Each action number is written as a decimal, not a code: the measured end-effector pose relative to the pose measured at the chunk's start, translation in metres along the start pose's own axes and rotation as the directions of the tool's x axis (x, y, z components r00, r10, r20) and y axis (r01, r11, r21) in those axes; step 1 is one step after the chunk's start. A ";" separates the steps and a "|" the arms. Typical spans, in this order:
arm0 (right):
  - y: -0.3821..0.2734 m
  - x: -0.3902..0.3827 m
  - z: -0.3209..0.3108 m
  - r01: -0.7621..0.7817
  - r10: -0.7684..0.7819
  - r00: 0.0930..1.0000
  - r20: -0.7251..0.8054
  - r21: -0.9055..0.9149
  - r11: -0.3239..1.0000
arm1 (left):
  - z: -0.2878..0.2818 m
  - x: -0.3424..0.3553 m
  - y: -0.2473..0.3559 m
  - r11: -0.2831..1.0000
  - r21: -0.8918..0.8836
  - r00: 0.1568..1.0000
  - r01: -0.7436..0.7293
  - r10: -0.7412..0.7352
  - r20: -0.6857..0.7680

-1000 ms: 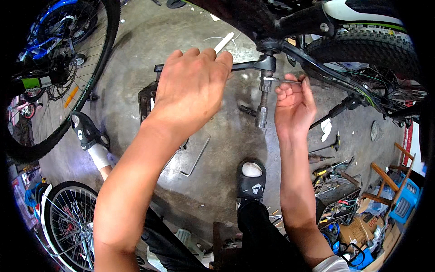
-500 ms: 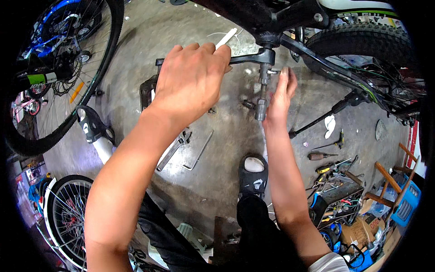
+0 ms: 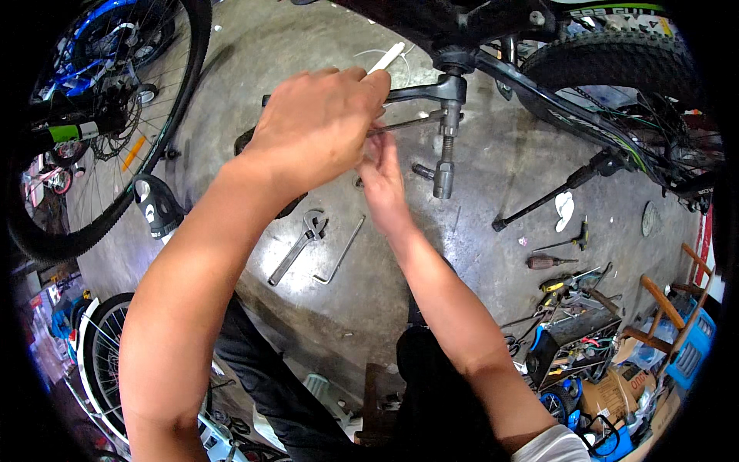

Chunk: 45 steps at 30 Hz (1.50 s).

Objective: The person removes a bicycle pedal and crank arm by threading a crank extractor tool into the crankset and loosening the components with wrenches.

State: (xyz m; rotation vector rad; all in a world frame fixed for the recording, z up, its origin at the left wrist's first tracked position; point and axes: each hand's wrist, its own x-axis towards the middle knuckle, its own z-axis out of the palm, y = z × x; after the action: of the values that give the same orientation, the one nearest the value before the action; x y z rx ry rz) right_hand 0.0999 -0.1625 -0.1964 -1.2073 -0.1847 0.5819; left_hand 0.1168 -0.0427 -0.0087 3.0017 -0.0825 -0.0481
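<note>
My left hand is closed around the black crank arm, its knuckles upward. A grey crank puller with a threaded shaft sticks out of the crank's end, toward me. From the puller a slim wrench runs leftward, just below the crank arm. My right hand is under my left one, its curled fingers at the wrench's handle end; the fingertips are partly hidden. A white stick-like piece shows beyond my left knuckles. The bicycle frame rises above the crank.
An adjustable wrench and a hex key lie on the floor between my feet. To the right are a kickstand, a screwdriver and a black toolbox. A bicycle wheel stands left.
My right hand has moved left from beside the puller to beneath my left hand. The wrench handle now shows pointing left. My left hand stays on the crank arm.
</note>
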 end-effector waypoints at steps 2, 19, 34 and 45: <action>-0.006 0.007 0.009 -0.139 0.111 0.984 0.140 0.210 0.968 | -0.002 0.002 0.003 1.000 0.003 1.000 -0.003 0.003 0.005; -0.021 -0.089 -0.115 -0.275 0.286 0.951 -0.120 -0.751 0.601 | -0.009 0.009 -0.006 0.990 -0.123 0.981 0.065 -0.040 0.192; -0.322 -0.034 -0.094 0.509 0.042 0.844 0.535 -0.774 -0.376 | -0.020 0.030 0.011 0.936 0.039 0.858 0.351 -0.337 0.388; -0.263 -0.004 -0.147 0.516 -0.183 0.765 0.617 -0.758 -0.398 | -0.016 0.035 0.005 0.948 0.062 0.854 0.313 -0.310 0.417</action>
State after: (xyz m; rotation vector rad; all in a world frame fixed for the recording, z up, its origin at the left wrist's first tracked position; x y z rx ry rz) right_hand 0.2462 -0.3465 -0.0079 -2.5443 -1.5650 -0.3446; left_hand 0.1525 -0.0475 0.0073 2.9042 0.3627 -0.7316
